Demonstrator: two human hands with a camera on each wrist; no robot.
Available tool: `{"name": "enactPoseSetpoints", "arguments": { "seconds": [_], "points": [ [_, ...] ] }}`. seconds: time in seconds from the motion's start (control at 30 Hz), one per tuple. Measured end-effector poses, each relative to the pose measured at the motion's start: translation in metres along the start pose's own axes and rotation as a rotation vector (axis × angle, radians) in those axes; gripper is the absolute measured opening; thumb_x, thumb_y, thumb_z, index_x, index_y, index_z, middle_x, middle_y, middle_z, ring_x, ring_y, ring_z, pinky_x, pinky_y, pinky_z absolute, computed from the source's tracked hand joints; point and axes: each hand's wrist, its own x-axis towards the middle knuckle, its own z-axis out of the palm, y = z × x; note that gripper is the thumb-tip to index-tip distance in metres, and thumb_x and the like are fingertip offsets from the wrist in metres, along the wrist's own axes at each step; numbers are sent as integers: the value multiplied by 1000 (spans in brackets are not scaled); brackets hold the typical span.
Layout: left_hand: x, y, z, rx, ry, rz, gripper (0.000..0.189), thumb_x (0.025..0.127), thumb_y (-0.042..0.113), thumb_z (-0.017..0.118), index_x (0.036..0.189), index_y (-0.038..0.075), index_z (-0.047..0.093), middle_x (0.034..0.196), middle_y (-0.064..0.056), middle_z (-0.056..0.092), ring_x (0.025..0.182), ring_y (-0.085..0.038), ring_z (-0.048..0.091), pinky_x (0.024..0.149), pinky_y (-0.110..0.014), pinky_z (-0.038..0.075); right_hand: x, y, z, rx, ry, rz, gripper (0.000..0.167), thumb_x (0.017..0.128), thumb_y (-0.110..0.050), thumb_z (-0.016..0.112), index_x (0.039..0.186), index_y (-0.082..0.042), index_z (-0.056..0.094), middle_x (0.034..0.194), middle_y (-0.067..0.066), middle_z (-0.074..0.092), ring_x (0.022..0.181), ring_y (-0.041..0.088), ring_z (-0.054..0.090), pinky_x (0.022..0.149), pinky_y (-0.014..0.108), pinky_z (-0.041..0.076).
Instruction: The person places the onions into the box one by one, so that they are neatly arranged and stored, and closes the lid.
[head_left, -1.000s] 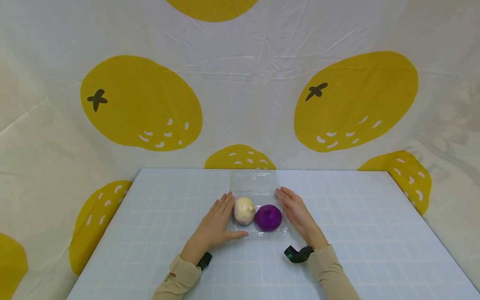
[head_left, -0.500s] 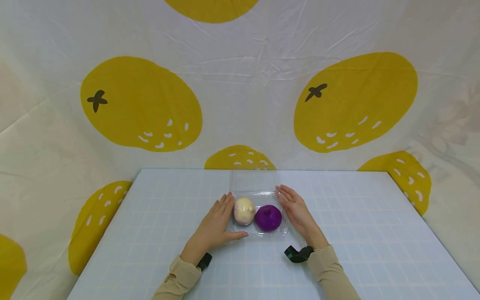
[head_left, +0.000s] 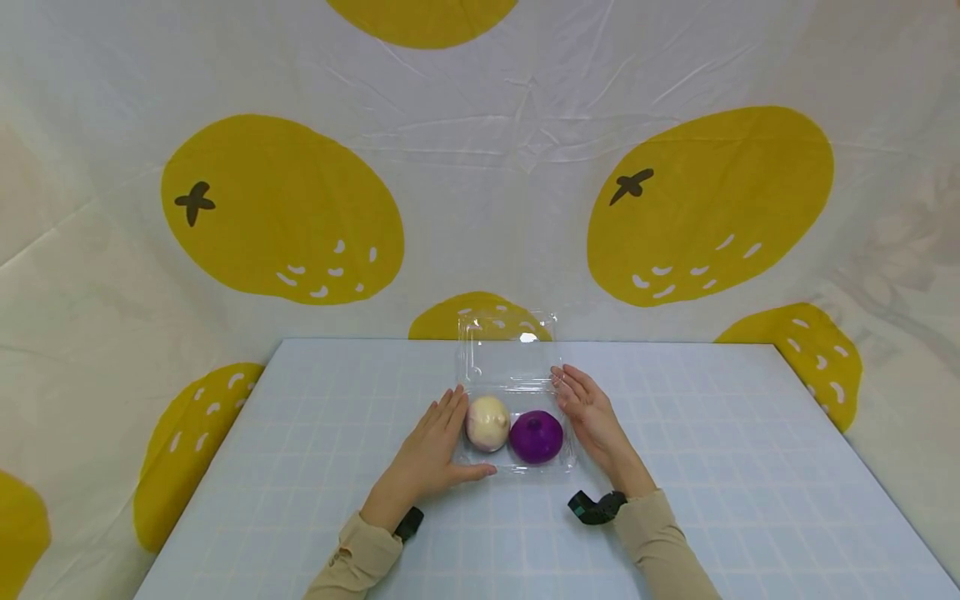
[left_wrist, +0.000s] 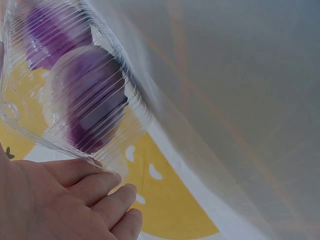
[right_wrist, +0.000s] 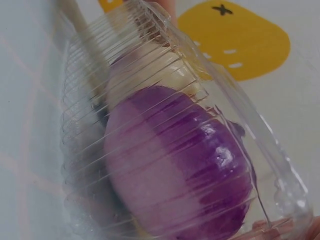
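Observation:
On the table stands a clear plastic clamshell box [head_left: 517, 468] with its hinged lid [head_left: 510, 362] raised at the back. Inside, at left, sits a cream-coloured, purple-tinged round vegetable [head_left: 488, 423]; at right, a glossy purple onion [head_left: 536, 437]. My left hand [head_left: 431, 446] lies along the box's left side, fingers straight, thumb stretched out by the front edge. At the back right corner, by the lid's side, is my right hand [head_left: 596, 425], its fingers loosely extended. Ribbed plastic covers the purple onion [right_wrist: 175, 165] in the right wrist view. Exact fingertip contact on the lid is unclear.
A pale blue checked cloth covers the table [head_left: 262, 500]. Behind it hangs a white curtain [head_left: 495, 183] with large yellow fruit prints, close to the raised lid. Black wrist bands [head_left: 597, 507] sit on both wrists.
The lid has swung up from lying back towards the table to a raised tilt. My right hand has shifted slightly away towards the back. My left hand and both vegetables have stayed put.

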Motion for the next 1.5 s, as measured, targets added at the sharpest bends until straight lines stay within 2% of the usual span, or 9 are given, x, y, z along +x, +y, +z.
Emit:
{"name": "enactPoseSetpoints", "arguments": {
  "seconds": [0.6,0.8,0.9,1.03,1.1,1.23,1.33,1.4,1.5],
  "points": [
    [-1,1,1,-4,5,1,121,78,80,59,156,-3,18,164,-16,15,151,-29,13,122,-43,13,-1,-1,0,-88,-56,-81,66,95,21,38,155,3,18,159,25,22,148,37,20,117,42,23],
    [-1,2,-1,-3,16,6,120,78,78,61,156,-4,20,163,-17,16,150,-31,15,121,-44,14,-1,-1,-2,-142,-64,-142,63,93,22,41,151,7,24,154,29,28,144,36,28,114,38,33],
    [-1,2,-1,1,16,5,120,78,78,60,156,-3,20,163,-17,16,150,-31,14,121,-44,13,-2,-2,-2,-190,-51,-178,53,94,17,47,144,13,30,148,31,37,139,31,39,110,32,40],
    [-1,3,-2,5,13,4,119,79,78,60,156,-3,19,163,-18,15,151,-31,14,122,-43,13,-3,-9,-2,-211,-58,-191,41,99,6,50,136,16,35,140,25,48,132,25,47,106,25,43],
    [-1,3,-3,0,14,3,119,79,77,61,156,-3,18,163,-18,15,151,-31,14,122,-43,12,-5,-13,-2,-184,-71,-180,34,102,2,48,132,15,39,137,20,52,131,25,48,107,26,42],
    [-1,3,-4,-7,16,3,119,79,76,63,156,-4,19,163,-18,15,150,-32,14,122,-44,13,-8,-22,1,-143,-62,-130,22,107,-12,41,121,3,50,134,12,59,130,26,50,111,31,39],
    [-1,4,-4,7,13,0,119,79,76,62,156,-4,19,163,-18,15,150,-32,13,121,-44,12,-10,-27,4,-155,-20,-99,24,108,-24,40,118,-4,51,129,11,61,128,25,52,113,36,37],
    [-1,4,-4,11,22,7,120,79,76,63,155,-6,19,162,-20,16,150,-33,14,122,-45,13,-11,-29,6,-169,13,-78,31,108,-31,41,119,-4,49,124,9,60,124,22,54,113,38,37],
    [-1,5,-5,15,22,12,120,79,75,63,155,-7,19,162,-22,17,150,-34,14,122,-44,13,-11,-31,7,-170,45,-55,31,108,-32,42,118,-3,47,118,6,56,119,16,55,114,40,35]
  ]
}}
